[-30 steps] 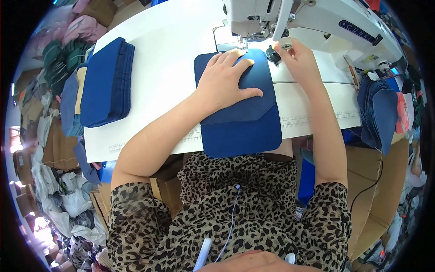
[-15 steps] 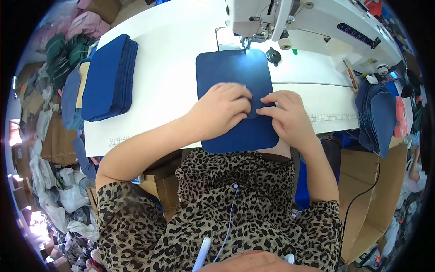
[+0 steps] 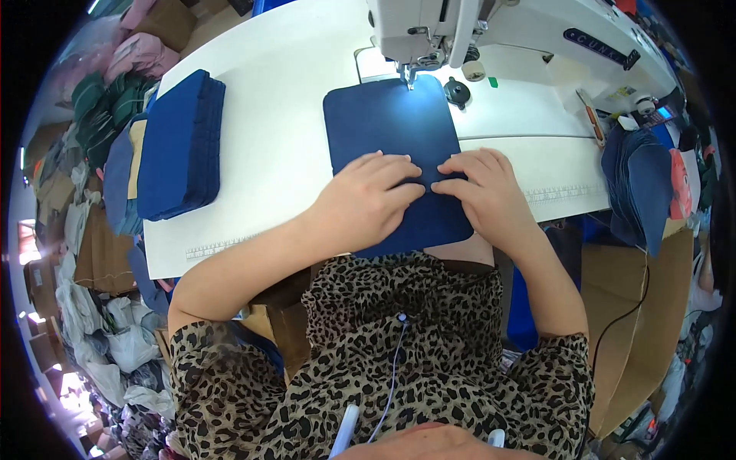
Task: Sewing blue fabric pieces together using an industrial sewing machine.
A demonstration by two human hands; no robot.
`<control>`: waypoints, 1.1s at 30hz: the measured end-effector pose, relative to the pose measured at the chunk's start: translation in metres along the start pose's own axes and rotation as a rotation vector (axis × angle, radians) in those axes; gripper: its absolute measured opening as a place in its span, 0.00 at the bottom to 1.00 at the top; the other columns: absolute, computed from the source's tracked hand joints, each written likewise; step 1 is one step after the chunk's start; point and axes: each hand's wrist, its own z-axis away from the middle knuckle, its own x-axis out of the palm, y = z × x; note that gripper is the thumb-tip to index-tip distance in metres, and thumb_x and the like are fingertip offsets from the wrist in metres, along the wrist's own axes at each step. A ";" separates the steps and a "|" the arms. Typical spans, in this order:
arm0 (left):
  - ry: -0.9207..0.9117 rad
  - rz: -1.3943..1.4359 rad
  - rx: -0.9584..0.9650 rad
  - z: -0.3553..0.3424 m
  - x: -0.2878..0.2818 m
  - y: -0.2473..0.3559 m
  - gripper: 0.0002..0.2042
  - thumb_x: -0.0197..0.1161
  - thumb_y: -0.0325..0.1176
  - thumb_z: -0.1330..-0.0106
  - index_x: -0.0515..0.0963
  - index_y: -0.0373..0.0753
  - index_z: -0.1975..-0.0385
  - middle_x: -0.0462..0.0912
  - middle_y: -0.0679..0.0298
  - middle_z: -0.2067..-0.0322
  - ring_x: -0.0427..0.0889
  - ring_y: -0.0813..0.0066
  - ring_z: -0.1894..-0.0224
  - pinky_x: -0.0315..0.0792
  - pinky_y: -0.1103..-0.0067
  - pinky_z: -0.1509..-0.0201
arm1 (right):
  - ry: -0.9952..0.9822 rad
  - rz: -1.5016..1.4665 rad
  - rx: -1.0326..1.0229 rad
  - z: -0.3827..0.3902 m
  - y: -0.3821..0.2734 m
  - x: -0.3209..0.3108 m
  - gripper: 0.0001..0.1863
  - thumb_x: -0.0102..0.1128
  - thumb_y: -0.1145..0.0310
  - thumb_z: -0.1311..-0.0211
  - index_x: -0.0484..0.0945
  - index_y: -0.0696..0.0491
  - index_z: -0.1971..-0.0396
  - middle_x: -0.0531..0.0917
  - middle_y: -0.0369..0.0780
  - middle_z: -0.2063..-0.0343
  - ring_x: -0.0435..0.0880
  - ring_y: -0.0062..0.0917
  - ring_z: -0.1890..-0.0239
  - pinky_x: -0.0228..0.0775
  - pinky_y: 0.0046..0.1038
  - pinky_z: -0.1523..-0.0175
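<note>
A dark blue, round-cornered fabric panel [image 3: 387, 119] lies flat on the white sewing table, its far edge at the presser foot [image 3: 409, 80] of the sewing machine [image 3: 395, 38]. My left hand [image 3: 366, 201] rests over its near left part, fingers stretched loosely toward the middle. On the right part lies my right hand [image 3: 484, 192], with thumb and forefinger apart and touching the cloth. The fingertips of both hands face each other across a narrow gap. Part of the panel's near half is hidden under the hands.
A thick stack of dark blue panels [image 3: 178, 146] sits at the table's left. Hanging over the right edge are blue-grey fabric pieces [image 3: 642, 180]. A black round part [image 3: 458, 93] lies beside the needle area. Below, at right, stands a cardboard box [image 3: 644, 307]; plastic bags [image 3: 126, 345] crowd the left floor.
My left hand has drawn slightly left and toward me, its fingers straighter and less curled. My right hand stays nearly in place. The whole view has shifted a little.
</note>
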 end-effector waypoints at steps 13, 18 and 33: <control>0.012 -0.032 -0.081 -0.028 -0.003 -0.040 0.12 0.64 0.27 0.42 0.81 0.40 0.57 0.80 0.61 0.49 0.80 0.59 0.46 0.72 0.63 0.37 | 0.007 0.142 0.012 -0.040 0.032 0.010 0.14 0.57 0.80 0.44 0.83 0.46 0.62 0.80 0.29 0.56 0.77 0.26 0.47 0.57 0.42 0.34; 0.070 -0.077 -0.073 -0.040 -0.001 -0.057 0.13 0.63 0.26 0.43 0.80 0.40 0.58 0.81 0.60 0.50 0.81 0.58 0.48 0.74 0.67 0.43 | 0.034 0.242 -0.006 -0.056 0.047 0.016 0.15 0.59 0.79 0.45 0.85 0.42 0.63 0.80 0.26 0.57 0.77 0.25 0.50 0.58 0.39 0.37; 0.233 -0.157 -0.155 -0.062 0.005 -0.101 0.11 0.58 0.31 0.40 0.84 0.39 0.61 0.84 0.60 0.57 0.83 0.61 0.55 0.74 0.68 0.43 | 0.052 0.342 0.128 -0.076 0.063 0.032 0.23 0.57 0.79 0.44 0.83 0.41 0.50 0.83 0.29 0.47 0.77 0.31 0.47 0.52 0.46 0.31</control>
